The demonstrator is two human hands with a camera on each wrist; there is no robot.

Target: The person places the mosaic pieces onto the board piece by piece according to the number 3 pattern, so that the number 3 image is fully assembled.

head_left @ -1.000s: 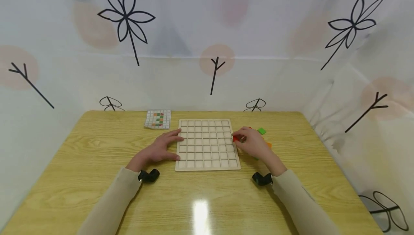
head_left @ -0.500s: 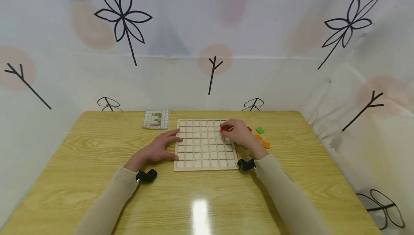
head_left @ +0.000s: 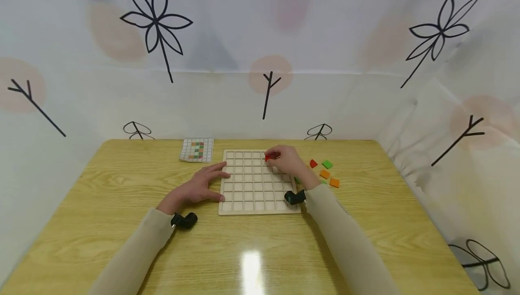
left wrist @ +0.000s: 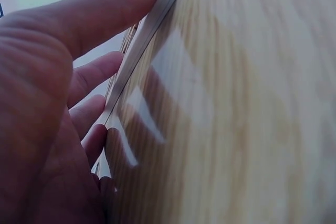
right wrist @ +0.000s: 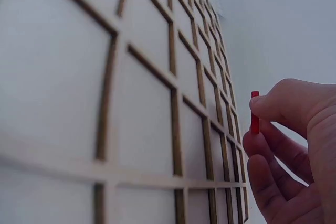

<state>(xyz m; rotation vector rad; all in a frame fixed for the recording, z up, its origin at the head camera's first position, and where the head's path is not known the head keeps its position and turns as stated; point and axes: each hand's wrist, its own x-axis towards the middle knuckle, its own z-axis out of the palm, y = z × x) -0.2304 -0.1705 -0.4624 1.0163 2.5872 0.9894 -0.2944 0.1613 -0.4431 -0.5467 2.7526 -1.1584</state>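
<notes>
A pale wooden grid board (head_left: 248, 190) lies on the table, its square cells bare where they show. My left hand (head_left: 199, 186) rests along the board's left edge, fingers spread, the fingertips and thumb touching the rim. In the left wrist view the thumb (left wrist: 105, 14) lies against that edge. Over the board's far right part, my right hand (head_left: 288, 160) pinches a small red tile (right wrist: 255, 113) between thumb and fingers. The right wrist view shows the tile edge-on, held apart from the grid. Part of the board's right side is hidden under the right hand and wrist.
Right of the board lie loose tiles: a red one (head_left: 313, 163), a green one (head_left: 327, 164), orange ones (head_left: 335, 182) and partly hidden green ones. A pattern card (head_left: 197, 149) with coloured squares lies at the back left. A printed cloth (head_left: 227, 105) hangs behind the table.
My right hand has carried the red tile left and away from me, from the board's right edge to over its far cells. The left hand has stayed at the left edge.
</notes>
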